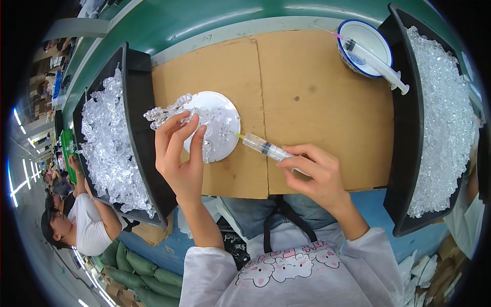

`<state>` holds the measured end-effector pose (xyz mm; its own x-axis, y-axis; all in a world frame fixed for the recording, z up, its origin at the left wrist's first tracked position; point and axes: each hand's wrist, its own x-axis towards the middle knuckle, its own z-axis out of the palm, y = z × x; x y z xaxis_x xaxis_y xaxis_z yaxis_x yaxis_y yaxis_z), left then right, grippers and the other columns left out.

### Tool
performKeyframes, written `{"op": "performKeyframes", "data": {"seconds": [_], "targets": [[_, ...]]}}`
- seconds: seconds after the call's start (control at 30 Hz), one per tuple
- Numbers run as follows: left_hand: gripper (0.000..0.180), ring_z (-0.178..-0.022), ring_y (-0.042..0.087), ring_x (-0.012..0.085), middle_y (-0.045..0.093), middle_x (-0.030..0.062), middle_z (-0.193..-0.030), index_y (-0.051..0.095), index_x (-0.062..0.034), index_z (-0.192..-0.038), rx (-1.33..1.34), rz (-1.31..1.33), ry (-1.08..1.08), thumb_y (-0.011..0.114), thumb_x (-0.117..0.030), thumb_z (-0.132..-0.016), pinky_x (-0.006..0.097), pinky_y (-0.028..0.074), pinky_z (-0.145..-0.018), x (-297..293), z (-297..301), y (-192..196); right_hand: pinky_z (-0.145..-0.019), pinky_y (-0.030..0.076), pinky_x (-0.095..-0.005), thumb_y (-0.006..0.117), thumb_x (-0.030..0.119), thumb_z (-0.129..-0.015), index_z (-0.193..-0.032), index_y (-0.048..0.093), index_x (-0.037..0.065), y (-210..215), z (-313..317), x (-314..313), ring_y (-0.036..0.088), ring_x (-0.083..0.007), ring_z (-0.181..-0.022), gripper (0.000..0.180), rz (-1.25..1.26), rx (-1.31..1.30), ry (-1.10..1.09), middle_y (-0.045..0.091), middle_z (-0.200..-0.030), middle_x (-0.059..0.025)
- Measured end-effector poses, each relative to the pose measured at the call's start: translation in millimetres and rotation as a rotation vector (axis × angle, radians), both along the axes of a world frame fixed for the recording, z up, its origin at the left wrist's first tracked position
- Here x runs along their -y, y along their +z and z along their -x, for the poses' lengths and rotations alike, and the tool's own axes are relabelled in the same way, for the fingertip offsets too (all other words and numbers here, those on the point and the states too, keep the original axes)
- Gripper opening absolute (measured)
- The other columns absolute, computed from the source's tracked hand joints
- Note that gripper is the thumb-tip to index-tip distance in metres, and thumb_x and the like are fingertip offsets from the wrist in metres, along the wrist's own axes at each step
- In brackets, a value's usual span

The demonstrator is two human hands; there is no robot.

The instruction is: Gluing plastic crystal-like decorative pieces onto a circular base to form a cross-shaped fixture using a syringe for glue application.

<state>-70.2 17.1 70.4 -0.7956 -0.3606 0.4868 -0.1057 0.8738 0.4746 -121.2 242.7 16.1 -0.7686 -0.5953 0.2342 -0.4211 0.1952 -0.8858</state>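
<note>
Gripping a syringe [263, 147] in right fingers [310, 151] at centre, bending left fingers [196, 147] (grip unclear) over clear pieces [210, 116] on a plate [224, 151], centre-left, between bins [404, 138] at left and right, with a bowl [351, 61] upper right.

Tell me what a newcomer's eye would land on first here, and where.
Probably the left bin and right bin, both black and heaped with clear pieces, flanking the brown cardboard. Next, the yellow-tipped syringe in the right hand, pointing toward the white plate by the left hand. A pink-tipped syringe lies across the blue-rimmed bowl at upper right.
</note>
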Motion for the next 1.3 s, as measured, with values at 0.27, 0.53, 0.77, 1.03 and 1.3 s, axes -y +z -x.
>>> {"op": "performKeyframes", "data": {"seconds": [0.27,0.53,0.77,1.03,1.3], "targets": [[0.051,-0.109,0.045,0.0305,0.051,0.0119,-0.117,0.052,-0.0041,-0.103,0.119,0.012,-0.012,0.083,-0.008,-0.062,0.038,0.04,-0.089,-3.7,-3.1,-14.1,-0.057,0.05,-0.027,0.069,-0.003,-0.061,-0.081,0.069,0.01,0.3,-5.0,2.9,0.064,-0.018,-0.072,0.024,-0.024,-0.023,-0.034,0.065,-0.091,-0.0068],[0.053,-0.107,0.043,0.0302,0.048,0.012,-0.117,0.052,-0.0054,-0.106,0.115,0.079,0.009,0.082,-0.006,-0.062,0.038,0.04,-0.085,-4.3,-4.8,-20.3,-0.061,0.052,-0.0271,0.069,-0.003,-0.062,-0.082,0.069,0.008,8.0,-24.9,5.7,0.065,-0.0197,-0.077,0.023,-0.037,0.05,-0.085,0.064,-0.092,-0.0086],[0.056,-0.101,0.044,0.0289,0.048,0.0125,-0.116,0.051,-0.006,-0.107,0.097,0.08,0.007,0.083,-0.004,-0.061,0.038,0.041,-0.082,-6.4,-3.2,-19.4,-0.063,0.053,-0.0277,0.07,-0.004,-0.063,-0.082,0.068,0.006,8.0,-28.2,3.9,0.066,-0.0207,-0.079,0.021,0.0,0.121,-0.071,0.064,-0.092,-0.0099],[0.056,-0.103,0.044,0.0296,0.048,0.0129,-0.115,0.051,-0.0062,-0.107,0.091,0.071,-0.001,0.082,-0.004,-0.061,0.038,0.041,-0.082,-5.0,-4.3,-21.1,-0.066,0.053,-0.0282,0.069,-0.004,-0.064,-0.083,0.069,0.007,11.3,-13.4,13.2,0.065,-0.0214,-0.08,0.022,-0.06,0.066,-0.099,0.065,-0.092,-0.0093],[0.056,-0.103,0.044,0.03,0.049,0.0129,-0.115,0.051,-0.0067,-0.108,0.086,0.084,0.009,0.082,-0.004,-0.062,0.038,0.04,-0.082,-4.9,-5.3,-21.1,-0.065,0.053,-0.0282,0.069,-0.003,-0.064,-0.082,0.069,0.007,10.1,-23.4,9.2,0.065,-0.0214,-0.078,0.021,-0.029,0.103,-0.109,0.065,-0.092,-0.0092]]}}
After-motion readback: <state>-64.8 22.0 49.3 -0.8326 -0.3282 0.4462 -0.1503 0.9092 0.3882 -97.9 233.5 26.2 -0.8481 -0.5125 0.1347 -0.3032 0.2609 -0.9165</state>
